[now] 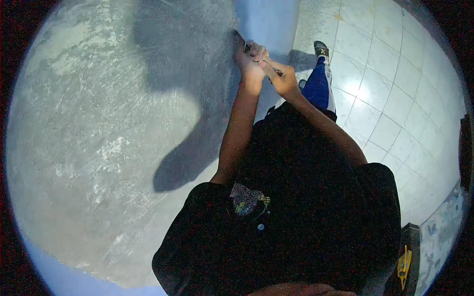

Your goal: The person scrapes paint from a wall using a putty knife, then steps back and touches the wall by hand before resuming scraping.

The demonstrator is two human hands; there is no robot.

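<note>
Head view: by the wall (pixel 98 148), left hand (pixel 253 66) and right hand (pixel 285 83) clasp a slim tool (pixel 280 73); a slack grip could drop it.

Pale tiled floor (pixel 358 69); sandalled foot (pixel 322 51) on it.

Rough grey plaster wall (pixel 113 133), dark shadows (pixel 177 167) across it, smooth pale-blue surface (pixel 269 22) bordering it, glossy white tiled floor (pixel 385 93) to its right

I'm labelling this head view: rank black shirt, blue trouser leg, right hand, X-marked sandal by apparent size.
Black shirt
Blue trouser leg and right hand: too alike to rank
X-marked sandal
</note>
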